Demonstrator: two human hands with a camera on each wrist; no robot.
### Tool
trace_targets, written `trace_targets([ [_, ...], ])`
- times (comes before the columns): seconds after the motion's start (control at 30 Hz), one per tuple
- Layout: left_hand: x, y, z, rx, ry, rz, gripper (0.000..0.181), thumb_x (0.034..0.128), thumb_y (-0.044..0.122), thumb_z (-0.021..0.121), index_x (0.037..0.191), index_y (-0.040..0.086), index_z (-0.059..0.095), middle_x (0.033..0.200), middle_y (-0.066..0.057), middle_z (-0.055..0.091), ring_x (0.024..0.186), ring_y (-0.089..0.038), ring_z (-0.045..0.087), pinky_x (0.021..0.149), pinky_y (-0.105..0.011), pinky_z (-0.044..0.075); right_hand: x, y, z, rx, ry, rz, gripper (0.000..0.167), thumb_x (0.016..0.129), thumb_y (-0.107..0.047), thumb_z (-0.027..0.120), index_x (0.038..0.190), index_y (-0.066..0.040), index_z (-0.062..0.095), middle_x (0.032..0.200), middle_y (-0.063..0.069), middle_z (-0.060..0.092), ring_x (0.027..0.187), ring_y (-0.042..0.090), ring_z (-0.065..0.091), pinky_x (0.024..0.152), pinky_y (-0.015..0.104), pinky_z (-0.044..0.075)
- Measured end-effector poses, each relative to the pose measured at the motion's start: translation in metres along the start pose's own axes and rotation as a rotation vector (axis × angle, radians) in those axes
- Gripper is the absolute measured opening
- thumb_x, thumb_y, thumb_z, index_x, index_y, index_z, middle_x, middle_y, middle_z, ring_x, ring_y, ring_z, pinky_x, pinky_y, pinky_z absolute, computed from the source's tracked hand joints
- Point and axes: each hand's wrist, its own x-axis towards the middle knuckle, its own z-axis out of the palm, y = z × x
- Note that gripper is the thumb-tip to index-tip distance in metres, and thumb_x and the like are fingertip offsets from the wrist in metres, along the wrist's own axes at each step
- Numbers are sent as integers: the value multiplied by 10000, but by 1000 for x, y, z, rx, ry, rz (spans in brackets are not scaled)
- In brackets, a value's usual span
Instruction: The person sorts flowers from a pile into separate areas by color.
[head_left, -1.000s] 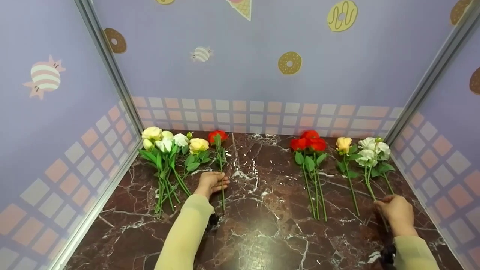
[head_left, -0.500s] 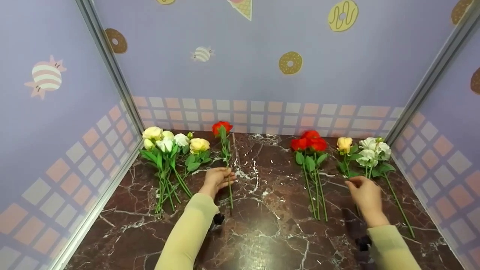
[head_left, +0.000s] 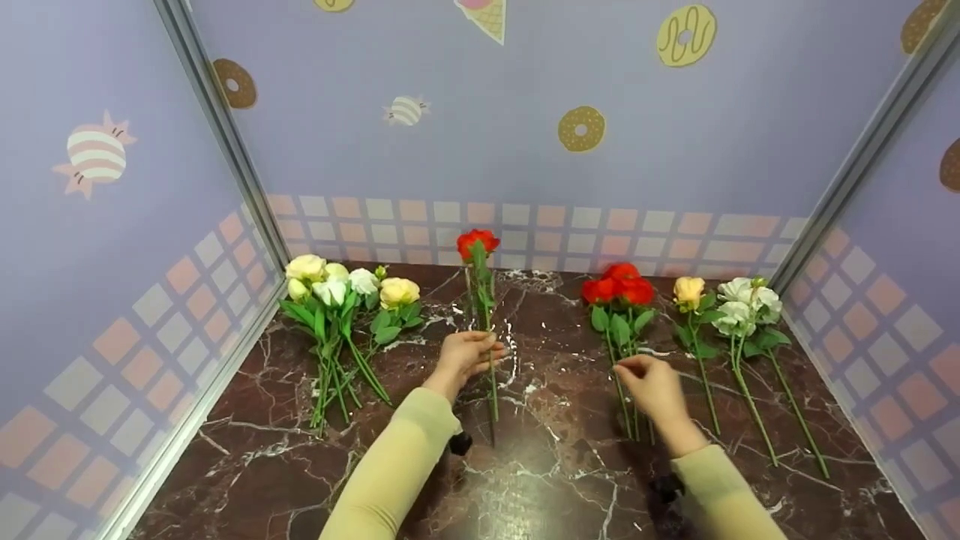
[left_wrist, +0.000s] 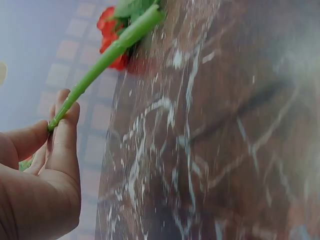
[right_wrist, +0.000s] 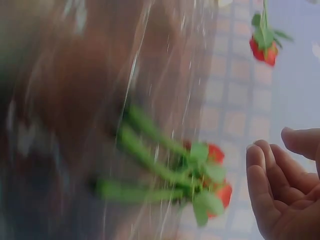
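My left hand (head_left: 466,360) pinches the green stem of a single red rose (head_left: 478,245) between thumb and fingers. In the left wrist view the stem (left_wrist: 102,65) slants up from the fingertips, clear of the marble surface, its shadow below. My right hand (head_left: 654,391) is over the stems of a bunch of red roses (head_left: 619,285) lying at the right of centre. Thumb and fingers of the right hand (right_wrist: 285,185) stand apart in its wrist view, with nothing between them. There the bunch's stems (right_wrist: 145,155) look blurred.
At the left lie white and pale yellow flowers (head_left: 328,283) and a yellow rose (head_left: 399,292). To the right are a peach rose (head_left: 688,291) and white flowers (head_left: 739,306). Patterned panels (head_left: 502,150) enclose the dark marble tabletop (head_left: 540,465) at the back and sides.
My left hand has lifted the red rose and carried it right, toward the middle. My right hand has let go of a white flower's stem and moved left to the red bunch.
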Motion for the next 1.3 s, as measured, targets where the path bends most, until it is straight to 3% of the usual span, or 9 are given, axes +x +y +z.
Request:
trace_targets([
  [0.2,-3,-7,25,-24,-51,-3,343,1008,-6,615,1317,-149,579,1137,-284,732,971,-280,786,995,-439,591,-8,-21,35,146,-86,-1,120,917,-68,760,980,34,774,924,208,776,751,280,736,686,328,620],
  [0.37,-6,-12,44,-39,-93,6,325,1009,-21,601,1304,-157,578,1218,-329,691,1031,-326,771,1013,-458,579,-15,-39,54,374,-208,44,206,966,-39,695,1065,140,711,946,309,748,759,378,763,670,421,660],
  [0.57,-9,-20,62,-49,-110,22,250,1005,-33,602,1233,-132,626,1149,-295,728,1043,-334,766,1017,-483,581,-23,-47,67,474,-325,103,297,1007,-65,643,1168,184,648,985,313,745,778,357,773,706,430,667],
  [0.77,-12,-26,74,-53,-114,33,234,1002,-29,609,1214,-124,639,1119,-281,741,1036,-334,768,953,-431,624,-30,-51,72,466,-306,163,228,976,-37,677,1115,143,698,925,222,768,681,115,704,607,239,603],
  [0.87,-14,-27,78,-56,-124,32,230,1005,-28,604,1213,-118,642,1147,-295,730,1055,-345,762,954,-427,624,-32,-51,72,464,-280,171,232,950,-30,707,1114,134,709,935,207,778,706,128,712,605,231,593],
  [1.1,-14,-30,84,-38,-166,44,248,1005,-16,615,1230,-113,652,1151,-290,732,1082,-357,751,975,-453,611,-33,-47,69,562,-292,198,246,942,30,682,1141,173,660,955,244,759,742,234,760,686,336,652],
  [1.3,-10,-27,75,-29,-185,18,356,1020,45,622,1330,-128,595,1203,-297,714,1115,-354,739,998,-440,599,-28,-40,64,569,-272,211,266,947,60,665,1174,191,624,966,268,752,736,209,762,659,274,646],
])
